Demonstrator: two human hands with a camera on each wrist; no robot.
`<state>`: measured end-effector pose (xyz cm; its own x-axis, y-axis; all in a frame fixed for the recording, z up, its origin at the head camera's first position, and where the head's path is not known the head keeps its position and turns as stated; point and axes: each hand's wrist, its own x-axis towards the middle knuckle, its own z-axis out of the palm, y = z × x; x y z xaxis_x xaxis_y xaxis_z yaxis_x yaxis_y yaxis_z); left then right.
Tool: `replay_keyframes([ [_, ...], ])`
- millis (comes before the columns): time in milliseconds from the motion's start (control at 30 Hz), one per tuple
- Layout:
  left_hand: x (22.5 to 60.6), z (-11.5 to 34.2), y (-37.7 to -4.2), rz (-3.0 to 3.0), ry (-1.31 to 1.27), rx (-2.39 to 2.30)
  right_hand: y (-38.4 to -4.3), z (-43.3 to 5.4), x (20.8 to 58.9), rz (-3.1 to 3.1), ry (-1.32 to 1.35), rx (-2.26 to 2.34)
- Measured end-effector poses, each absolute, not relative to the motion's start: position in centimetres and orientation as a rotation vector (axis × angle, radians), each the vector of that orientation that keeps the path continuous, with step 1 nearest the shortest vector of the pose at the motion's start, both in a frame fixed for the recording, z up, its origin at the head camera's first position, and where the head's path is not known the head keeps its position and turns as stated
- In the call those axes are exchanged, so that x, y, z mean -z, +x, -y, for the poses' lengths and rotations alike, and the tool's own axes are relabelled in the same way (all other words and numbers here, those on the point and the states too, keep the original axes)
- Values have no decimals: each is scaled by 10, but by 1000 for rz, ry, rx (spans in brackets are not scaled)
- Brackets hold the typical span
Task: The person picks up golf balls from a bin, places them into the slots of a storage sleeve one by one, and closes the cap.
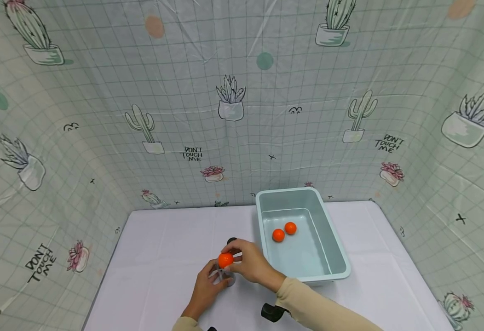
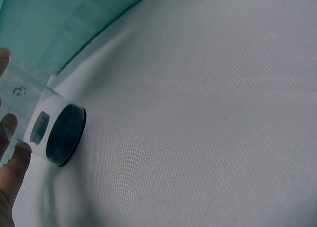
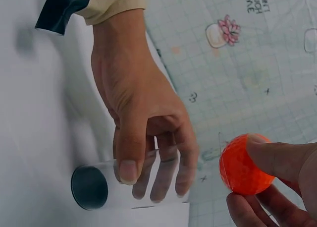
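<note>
A clear plastic tube (image 3: 119, 190) with a dark round base (image 2: 66, 135) is gripped by my left hand (image 1: 204, 286), thumb on one side and fingers on the other. The fingers (image 3: 162, 180) show through its wall in the right wrist view. My right hand (image 1: 253, 264) pinches an orange golf ball (image 1: 225, 260) between thumb and fingers, right at the tube's top end. A thin clear edge overlaps the dimpled ball in the right wrist view. Two more orange balls, one (image 1: 278, 235) beside the other (image 1: 290, 228), lie in a pale blue-green bin (image 1: 308, 262).
The bin stands just right of my hands on the white-covered table (image 1: 155, 257). Beyond the right hand a small black round thing (image 1: 231, 240) shows partly. A cactus-print curtain (image 1: 242, 133) hangs around the back and sides. A black device (image 1: 272, 312) sits at the right wrist.
</note>
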<state>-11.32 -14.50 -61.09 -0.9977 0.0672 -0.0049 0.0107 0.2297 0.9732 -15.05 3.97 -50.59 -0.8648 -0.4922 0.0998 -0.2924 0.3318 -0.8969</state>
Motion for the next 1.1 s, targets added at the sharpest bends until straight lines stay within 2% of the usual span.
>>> replay_keyframes([
  [1100, 609, 143, -111, -2374, 58, -2013, -146, -43, 503, -2450, -678, 1542],
])
